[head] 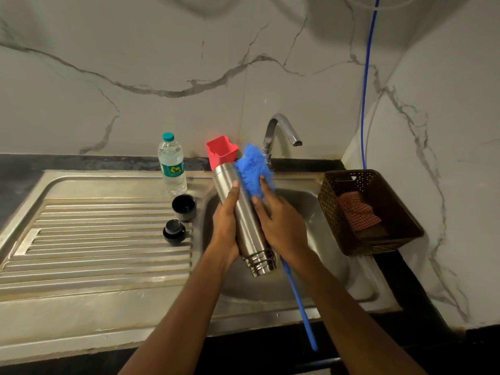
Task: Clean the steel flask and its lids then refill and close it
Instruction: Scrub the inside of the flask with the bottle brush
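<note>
Steel flask (244, 212) held over the sink basin (324, 255), long axis tilted: base up and away toward the faucet (281, 128), threaded mouth end low and toward the body. So mouth faces the person, not the tap.

Left hand (226, 226) wrapped round the flask's left side approx mid-body, fingers closed on it, thumb up along the wall. Right hand (281, 226) closed on the blue bottle brush (253, 169), pressing bristle head vs. the flask's upper right side; brush handle runs down-right past the wrist toward the front edge of the surface. Brush lies nearly parallel to the flask axis, outside it, not in the mouth.

Judged step: scrubbing exterior. Interior probably next; w/ mouth pointing back at the body, brush would need swinging round to the near end, or flask flipped. Right hand nearer the brush head, left does all the holding.

Two black lids on the drainboard (94, 234) left of the basin: cup lid (184, 207) farther back, stopper (174, 230) nearer, both well clear of the hands. Water bottle (172, 163) upright behind them, capped, likely for the refill. Red holder (221, 151) behind the flask base. Brown basket (370, 212) w/ checked cloth at right.

Faucet: no water visibly running.
</note>
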